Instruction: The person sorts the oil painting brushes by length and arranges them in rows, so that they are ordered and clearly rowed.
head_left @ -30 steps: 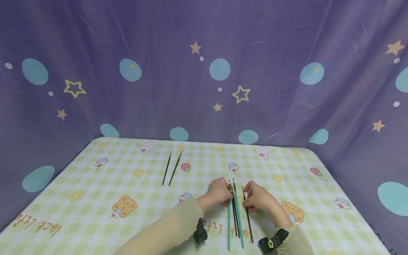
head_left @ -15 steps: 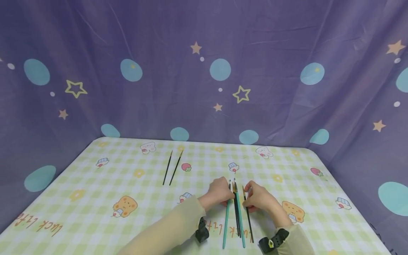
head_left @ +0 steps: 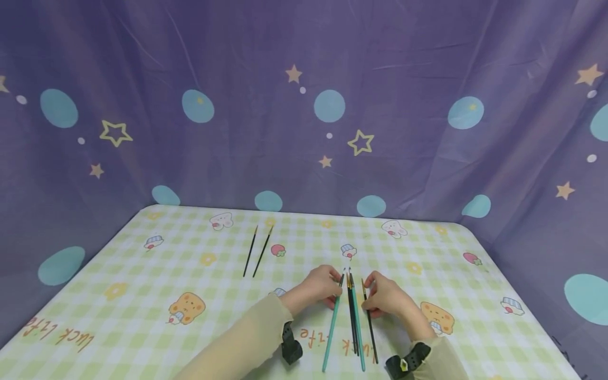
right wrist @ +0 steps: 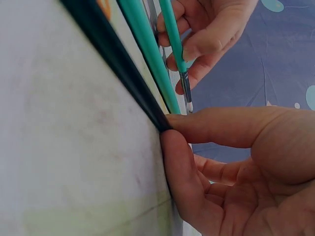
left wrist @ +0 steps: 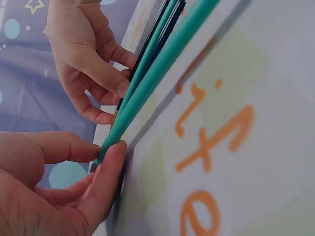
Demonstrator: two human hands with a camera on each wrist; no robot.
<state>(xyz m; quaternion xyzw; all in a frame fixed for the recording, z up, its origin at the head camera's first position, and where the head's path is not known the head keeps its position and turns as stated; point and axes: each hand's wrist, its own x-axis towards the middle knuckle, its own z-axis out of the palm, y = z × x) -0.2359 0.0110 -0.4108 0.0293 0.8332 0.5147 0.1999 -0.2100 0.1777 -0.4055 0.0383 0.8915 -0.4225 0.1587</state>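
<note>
My left hand pinches a teal paintbrush near its bristle end, thumb and finger on either side in the left wrist view. The brush slants down toward the table's front edge. My right hand pinches a black paintbrush close to its ferrule; in the right wrist view its dark handle runs between thumb and fingertip. Between the hands lie another teal paintbrush and black paintbrushes, side by side on the cloth.
Two black paintbrushes with tan bristles lie apart at the back left. A checked cloth with cartoon prints covers the table. A purple curtain hangs behind it.
My left hand has drawn the teal brush to the left, its handle end swinging left, away from the other brushes. My right hand has stayed in place.
</note>
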